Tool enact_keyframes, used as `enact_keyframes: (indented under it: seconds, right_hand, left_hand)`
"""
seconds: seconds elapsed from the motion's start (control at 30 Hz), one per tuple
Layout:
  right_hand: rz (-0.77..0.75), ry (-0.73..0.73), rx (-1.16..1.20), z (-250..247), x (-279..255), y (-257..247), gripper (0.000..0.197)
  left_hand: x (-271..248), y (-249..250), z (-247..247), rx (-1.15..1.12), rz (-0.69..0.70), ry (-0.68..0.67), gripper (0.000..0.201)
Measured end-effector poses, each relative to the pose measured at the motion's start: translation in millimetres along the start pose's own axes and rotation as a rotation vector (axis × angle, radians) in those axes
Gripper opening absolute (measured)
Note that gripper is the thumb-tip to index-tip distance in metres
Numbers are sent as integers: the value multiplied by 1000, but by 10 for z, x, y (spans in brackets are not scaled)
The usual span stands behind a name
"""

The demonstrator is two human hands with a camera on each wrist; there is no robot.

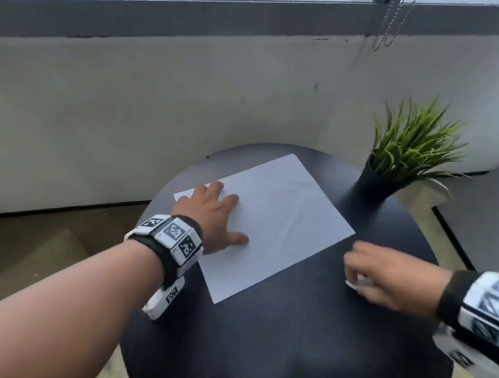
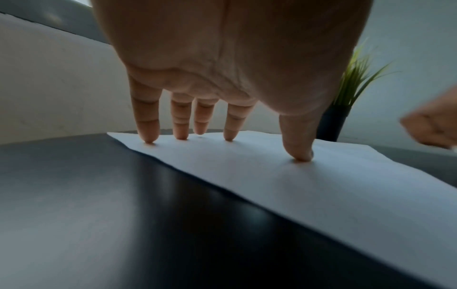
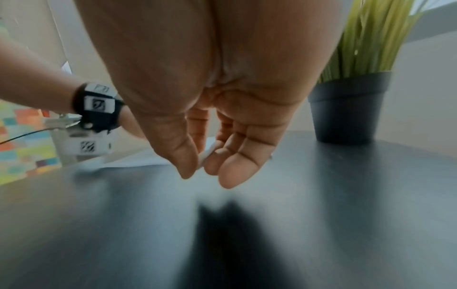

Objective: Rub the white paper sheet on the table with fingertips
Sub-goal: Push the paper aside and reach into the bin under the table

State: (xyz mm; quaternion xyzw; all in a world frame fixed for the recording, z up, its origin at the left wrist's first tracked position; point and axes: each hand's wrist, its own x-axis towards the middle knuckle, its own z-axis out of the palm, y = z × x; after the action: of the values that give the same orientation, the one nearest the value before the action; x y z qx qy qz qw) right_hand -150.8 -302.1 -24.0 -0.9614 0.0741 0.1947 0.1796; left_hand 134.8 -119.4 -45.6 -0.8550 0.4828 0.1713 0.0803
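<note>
A white paper sheet [image 1: 281, 225] lies flat on the round black table [image 1: 287, 342], a little back of its middle. My left hand [image 1: 234, 219] is spread over the sheet's left part. In the left wrist view its straight fingertips [image 2: 148, 137] and thumb press down on the paper [image 2: 321, 185]. My right hand [image 1: 355, 270] hovers above the bare tabletop just off the sheet's near right corner, blurred by motion. Its thumb and curled fingers [image 3: 230, 172] pinch a small white object [image 3: 205, 155] that I cannot identify.
A green grass-like plant [image 1: 413, 145] in a black pot [image 1: 365, 187] stands at the table's right rim, close to the sheet's right edge. A pale wall and a window sill run behind the table. Bead cords [image 1: 388, 24] hang at the upper right.
</note>
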Motion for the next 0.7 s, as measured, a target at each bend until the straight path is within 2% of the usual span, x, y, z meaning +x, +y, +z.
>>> enact_keyframes:
  seconds: [0.1,0.17,0.23,0.3,0.37,0.43,0.47,0.53,0.6,0.63,0.67,0.7]
  right_hand:
    - [35,202,66,-179,540,15,11]
    - [139,292,70,-289,790,-14,16]
    - [186,360,7,-275,824,-59,21]
    - [114,389,-32,-135,668,-199,25]
    - [91,257,-104,86,407,-404,52]
    - [180,6,-189,329,162,-621,86]
    - [182,-99,-224,445,38,-759,94]
    - [40,-206,-279,583,-178,-1075,97]
    - [-186,-258,-202,515,-296,-1294,89]
    - [-238,-245,-126,440,-281,-1293,87]
    - [-217,-194,-69,376,-223,-1228,88]
    - [-127,-90,-51,340,-137,-1093,97]
  left_hand:
    - [21,-1,26,-2,12,8,80]
    - [12,-22,5,-4,6,25,74]
    - [-76,-40,16,-13,35,65,68]
    - [-228,-73,93,12,92,69,66]
    - [-362,-115,188,75,127,21,69]
    - [-412,-153,259,123,101,-22,71]
    - [-416,-159,275,133,79,-31,71]
    - [-448,-129,282,106,27,-40,69]
    - [-566,-76,289,-10,-29,-10,69]
    - [-669,-50,300,-89,-59,19,71]
    - [-794,-32,323,-169,-95,46,75]
    - [-925,-34,365,-239,-141,62,81]
